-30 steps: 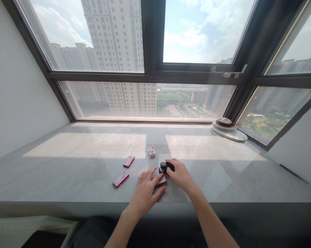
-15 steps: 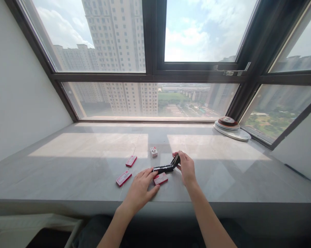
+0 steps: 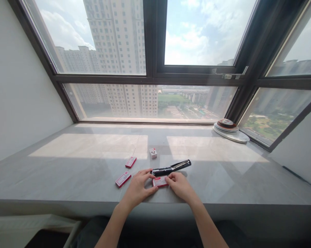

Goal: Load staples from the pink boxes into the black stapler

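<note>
A black stapler (image 3: 168, 169) lies opened out on the grey sill, its upper arm pointing right. Just in front of it is a red and white box (image 3: 159, 181). My left hand (image 3: 139, 185) is at the left of both, fingers apart, fingertips touching the stapler's left end and the box's left side. My right hand (image 3: 179, 186) pinches the box's right end between thumb and fingers. Two similar boxes, one nearer (image 3: 123, 179) and one farther (image 3: 131, 162), lie to the left. A small white box (image 3: 153, 153) stands behind the stapler.
A stack of plates (image 3: 230, 134) sits at the back right corner of the sill (image 3: 67, 172), by the window frame. A wall rises at the left. The sill's front edge runs just before my wrists.
My right hand has let go of the stapler's upper arm and moved down to the box. The stapler's arm now lies lower, extended to the right. My left hand has barely moved.
</note>
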Demonstrator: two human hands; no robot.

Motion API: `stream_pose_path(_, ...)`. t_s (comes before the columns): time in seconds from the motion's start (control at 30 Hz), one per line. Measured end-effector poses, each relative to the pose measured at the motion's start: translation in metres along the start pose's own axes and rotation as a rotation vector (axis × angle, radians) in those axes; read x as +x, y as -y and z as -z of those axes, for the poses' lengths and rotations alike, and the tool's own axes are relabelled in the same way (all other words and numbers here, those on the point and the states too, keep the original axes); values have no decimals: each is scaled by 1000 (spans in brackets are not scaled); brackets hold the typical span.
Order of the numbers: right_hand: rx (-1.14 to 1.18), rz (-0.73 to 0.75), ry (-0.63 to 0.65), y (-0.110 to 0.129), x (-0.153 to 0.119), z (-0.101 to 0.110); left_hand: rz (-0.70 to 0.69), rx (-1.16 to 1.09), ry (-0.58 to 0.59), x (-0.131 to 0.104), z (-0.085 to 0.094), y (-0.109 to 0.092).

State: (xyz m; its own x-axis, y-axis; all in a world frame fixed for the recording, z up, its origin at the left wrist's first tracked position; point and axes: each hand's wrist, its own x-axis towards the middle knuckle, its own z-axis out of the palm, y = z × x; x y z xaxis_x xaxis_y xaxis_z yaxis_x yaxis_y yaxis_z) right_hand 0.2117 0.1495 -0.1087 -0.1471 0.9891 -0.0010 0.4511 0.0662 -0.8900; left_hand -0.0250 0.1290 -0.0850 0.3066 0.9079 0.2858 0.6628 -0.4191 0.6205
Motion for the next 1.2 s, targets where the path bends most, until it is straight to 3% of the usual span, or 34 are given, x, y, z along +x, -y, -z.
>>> stream_pose_path(0.17, -97, -33, -65, -2, -3, 14, 30, -101, 42, -6, 7, 10)
stream_pose_path(0.3, -217, 75, -182, 15, -4, 22, 12, -84, 8, -11, 6, 9)
stream_pose_path(0.43, -197, 208, -133, 40, 5, -1, 23, -25, 2, -12, 2, 10)
stream_pose_path(0.63, 35, 82, -89, 44, 21, -42, 34, -5, 9, -11, -1, 17)
stream_pose_path(0.73, 39, 128, -101, 50, 25, -49, 12, -33, 6, -11, 0, 17)
stream_pose_path(0.87, -75, 238, -118, 66, 21, -45, -2, -63, 9, -11, 2, 15)
stream_pose_path(0.97, -216, 311, -56, 73, 11, -38, 7, -56, -3, -12, 2, 15)
stream_pose_path(1.07, -361, 351, 53, 71, -2, -29, 9, -55, -24, -14, 2, 14)
stream_pose_path(1.2, -394, 300, 59, 59, -14, -10, -40, -31, -55, -20, 11, 13)
